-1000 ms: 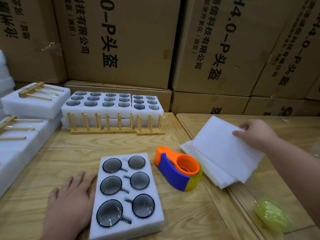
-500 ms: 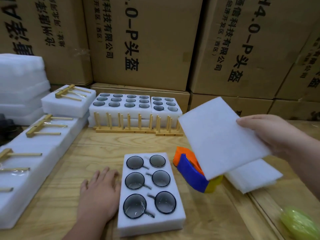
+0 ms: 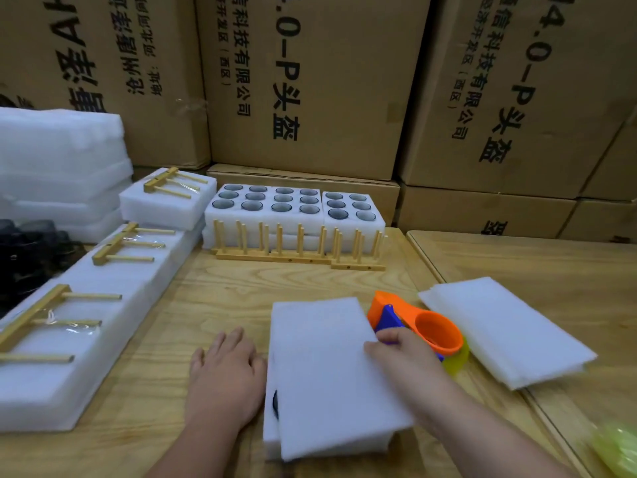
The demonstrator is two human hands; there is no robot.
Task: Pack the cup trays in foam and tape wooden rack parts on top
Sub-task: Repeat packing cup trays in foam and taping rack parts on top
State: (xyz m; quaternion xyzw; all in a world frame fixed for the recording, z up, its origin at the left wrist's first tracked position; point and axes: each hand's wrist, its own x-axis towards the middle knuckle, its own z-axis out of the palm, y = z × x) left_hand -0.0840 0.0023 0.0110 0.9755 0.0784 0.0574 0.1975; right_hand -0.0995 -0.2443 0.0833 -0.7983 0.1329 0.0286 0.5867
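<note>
A white foam sheet now lies over the near cup tray, slightly askew, so only the tray's left and front edges show, with one dark cup rim peeking out. My right hand pinches the sheet at its right edge. My left hand rests flat on the table, touching the tray's left side. An orange and blue tape dispenser sits just behind my right hand. Wooden rack parts stand in a row in front of more cup trays at the back.
A stack of spare foam sheets lies to the right. Along the left runs a line of packed foam blocks with wooden pieces taped on top. Cardboard boxes wall the back. A yellow-green object sits at the lower right.
My right hand carried the foam sheet from the right-hand stack leftwards and laid it down over the cup tray, hiding the cups. My left hand stayed beside the tray.
</note>
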